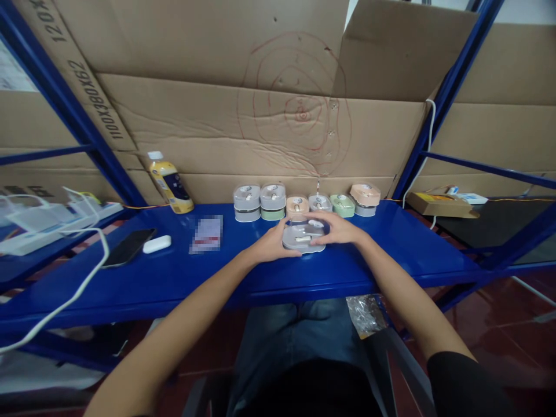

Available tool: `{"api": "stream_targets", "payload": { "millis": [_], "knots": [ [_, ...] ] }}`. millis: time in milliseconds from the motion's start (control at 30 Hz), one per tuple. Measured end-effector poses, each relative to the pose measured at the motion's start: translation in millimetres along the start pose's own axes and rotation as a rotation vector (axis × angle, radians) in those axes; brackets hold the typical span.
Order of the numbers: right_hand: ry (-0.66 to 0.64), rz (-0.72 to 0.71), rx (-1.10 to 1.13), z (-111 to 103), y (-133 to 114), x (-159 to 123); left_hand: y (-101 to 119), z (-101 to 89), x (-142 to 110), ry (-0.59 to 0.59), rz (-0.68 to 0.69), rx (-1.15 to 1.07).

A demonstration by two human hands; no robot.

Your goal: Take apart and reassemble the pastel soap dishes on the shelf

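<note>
Now, left hand (273, 244) and right hand (337, 227) clamped on a gray case (304, 238), blue tabletop (174, 278), more cases (273, 202) just behind

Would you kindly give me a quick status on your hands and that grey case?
Left hand and right hand on grey plastic case. Sits on blue shelf. Similar cases lined up behind.

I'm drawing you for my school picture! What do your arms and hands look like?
Your left hand and right hand are bare, with nothing worn on them. Your right arm comes out of a black sleeve.
</note>
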State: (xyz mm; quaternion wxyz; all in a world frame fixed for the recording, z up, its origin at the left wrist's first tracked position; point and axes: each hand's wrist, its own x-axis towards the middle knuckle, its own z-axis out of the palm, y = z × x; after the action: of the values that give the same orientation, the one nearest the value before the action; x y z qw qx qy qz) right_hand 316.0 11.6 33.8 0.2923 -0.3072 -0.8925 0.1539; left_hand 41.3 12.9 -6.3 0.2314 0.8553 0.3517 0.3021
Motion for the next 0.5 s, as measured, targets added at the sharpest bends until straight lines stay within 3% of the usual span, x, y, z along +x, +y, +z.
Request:
{"api": "stream_targets", "payload": {
  "millis": [233, 500],
  "knots": [
    [-0.087, 0.015, -0.069, 23.5, -8.9, 8.4, 0.7, 6.0, 2.1, 0.006, -0.027, -0.085],
    [-0.144, 0.056, -0.049, 16.9, -3.2, 1.3, -2.2, 0.3, 3.2, -0.009, 0.027, -0.080]
  ]
}}
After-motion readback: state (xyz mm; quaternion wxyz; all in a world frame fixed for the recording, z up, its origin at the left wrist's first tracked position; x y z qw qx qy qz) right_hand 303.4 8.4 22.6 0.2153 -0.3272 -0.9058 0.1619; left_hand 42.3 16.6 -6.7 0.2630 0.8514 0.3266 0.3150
